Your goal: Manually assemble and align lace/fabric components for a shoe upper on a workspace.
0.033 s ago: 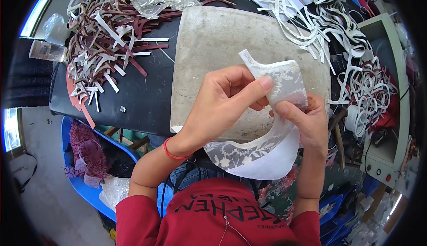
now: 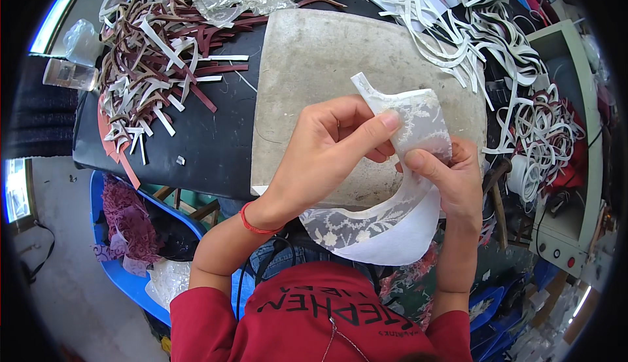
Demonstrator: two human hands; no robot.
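A curved piece of sheer white floral lace [image 2: 356,226], shaped like a shoe upper, hangs between my hands over the near edge of a pale slab. Smooth white material backs its lower part, and a narrow white strip [image 2: 366,88] sticks out from its top edge. My left hand [image 2: 327,149] pinches the lace near that edge, its thumb on top and the other fingers curled behind. Just below, to the right, my right hand [image 2: 451,179] grips the same lace with its thumb in front. Its fingertips are mostly hidden behind the piece.
The worn slab [image 2: 314,54] lies on a black table [image 2: 190,153]. Maroon and white strips [image 2: 157,54] heap at the left, white strips [image 2: 451,41] at the right. A wooden handle [image 2: 498,208] stands right of the slab, beside a pale metal cabinet [image 2: 585,211]. Low left is a blue chair [image 2: 98,231].
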